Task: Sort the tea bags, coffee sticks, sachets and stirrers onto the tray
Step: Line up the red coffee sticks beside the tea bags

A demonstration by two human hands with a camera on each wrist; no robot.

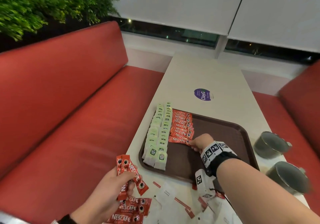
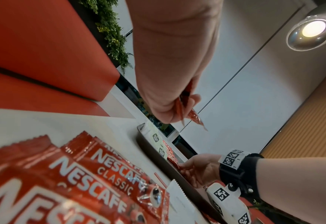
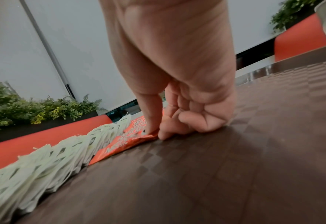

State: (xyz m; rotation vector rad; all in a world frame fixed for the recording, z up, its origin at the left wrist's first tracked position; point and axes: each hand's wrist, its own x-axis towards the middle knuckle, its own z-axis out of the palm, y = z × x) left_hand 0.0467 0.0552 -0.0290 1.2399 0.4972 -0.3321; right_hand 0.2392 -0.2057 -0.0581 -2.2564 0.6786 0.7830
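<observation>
Currently, the right hand [image 1: 201, 141] is pinching the end of a red coffee stick [image 1: 179, 139] lying on the brown tray [image 1: 242, 133], beside two rows of green tea bags [image 1: 158, 135]. Meanwhile, the left hand [image 1: 110, 185] is gripping a bunch of coffee sticks [image 1: 129, 173] above loose ones [image 1: 131, 210] on the white table [image 1: 204, 71]. Red benches [image 1: 69, 94] are flanking the table below white window blinds [image 1: 173, 0].

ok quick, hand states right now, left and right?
Left hand: closed around a bunch of coffee sticks, held above the table.
Right hand: pinching the end of one coffee stick lying on the tray.
</observation>
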